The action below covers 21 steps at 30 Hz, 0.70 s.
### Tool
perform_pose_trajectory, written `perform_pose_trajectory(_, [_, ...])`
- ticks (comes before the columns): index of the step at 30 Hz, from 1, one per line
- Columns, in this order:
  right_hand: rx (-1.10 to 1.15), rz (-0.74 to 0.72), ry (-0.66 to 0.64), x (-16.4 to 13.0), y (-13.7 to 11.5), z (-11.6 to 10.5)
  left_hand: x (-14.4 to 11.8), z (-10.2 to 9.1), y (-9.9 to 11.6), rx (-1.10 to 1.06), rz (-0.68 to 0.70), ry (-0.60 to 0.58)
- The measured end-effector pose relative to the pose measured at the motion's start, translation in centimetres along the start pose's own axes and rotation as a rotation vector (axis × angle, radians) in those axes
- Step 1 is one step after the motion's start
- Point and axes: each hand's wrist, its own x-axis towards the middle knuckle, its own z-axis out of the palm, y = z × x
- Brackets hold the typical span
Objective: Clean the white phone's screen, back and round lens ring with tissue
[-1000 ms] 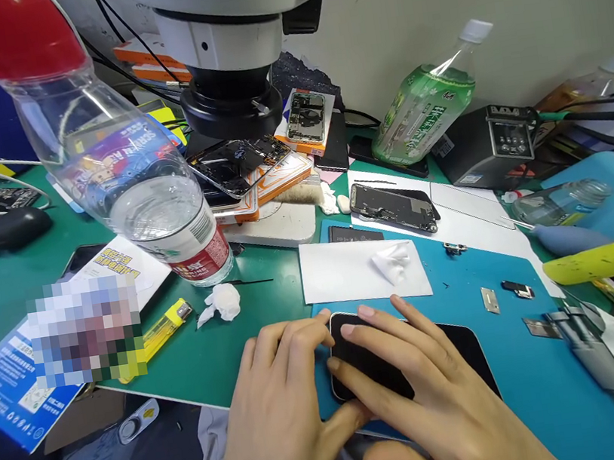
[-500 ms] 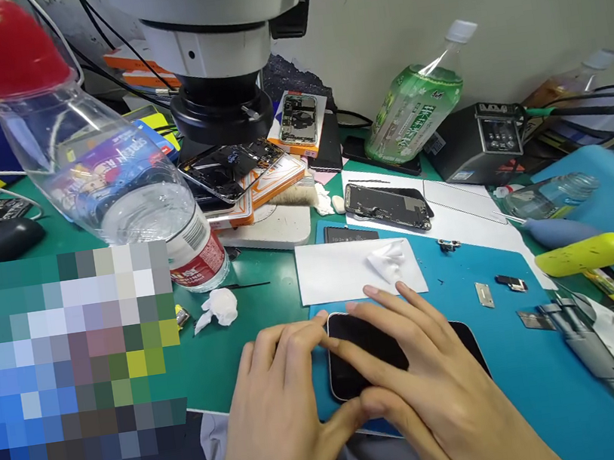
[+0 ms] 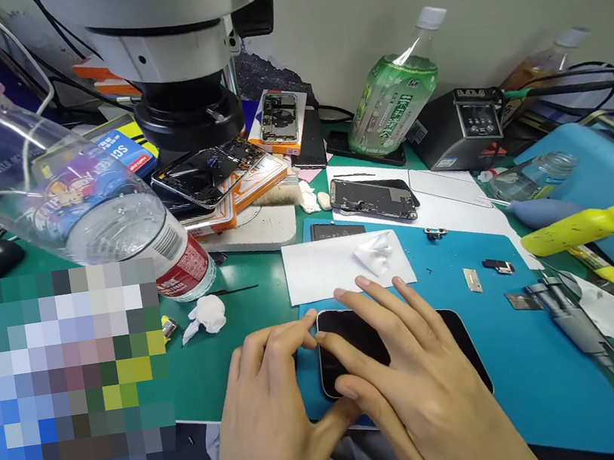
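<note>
A smartphone [image 3: 466, 345] with a dark screen lies on the blue work mat [image 3: 539, 380], close to the mat's front edge. At its left end my left hand [image 3: 276, 394] is closed, index fingertip by the far corner and thumb along the near edge. My right hand [image 3: 412, 367] reaches across the screen. Its index finger and thumb touch the glass towards the left end, while the other fingers extend over the far edge. Both hands grip the phone, and my right hand hides its middle. Just beyond the fingertips is a white paper sheet [image 3: 318, 270] bearing a crumpled tissue [image 3: 376, 253].
A microscope [image 3: 174, 58] hangs over stacked phone parts. The water bottle [image 3: 123, 225] stands at left, near a balled tissue [image 3: 208, 314]. An opened phone screen [image 3: 371, 200] lies behind the mat. At right are small metal parts, tweezers [image 3: 598, 349] and a yellow bottle [image 3: 586, 227].
The view has shifted slightly, so the surroundings sit further left. My right thumb has moved further onto the screen, slightly away from the left thumb. Both hands stay on the phone.
</note>
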Motion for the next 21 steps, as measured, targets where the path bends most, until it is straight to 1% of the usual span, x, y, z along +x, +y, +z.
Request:
perform_pose_trajectory(3, [0.035,0.050,0.041,0.6,-0.4,0.2,0.0,0.0,0.3,-0.003,0.001,0.010])
perform_pose_trajectory(8, [0.095,0.014,0.021,0.4,-0.7,-0.4,-0.1,0.2,-0.2,-0.007,0.014,0.004])
perform_pose_trajectory(12, [0.058,-0.001,0.020,-0.2,-0.8,-0.4,-0.2,0.4,-0.6,0.005,0.029,-0.003])
perform_pose_trajectory(18, [-0.047,0.090,0.072,0.2,-1.5,0.9,-0.3,0.5,-0.6,0.025,0.016,0.018])
perform_pose_trajectory(21, [-0.047,0.093,0.073,-0.3,-1.2,0.8,-0.3,0.4,-0.5,0.008,0.002,0.009])
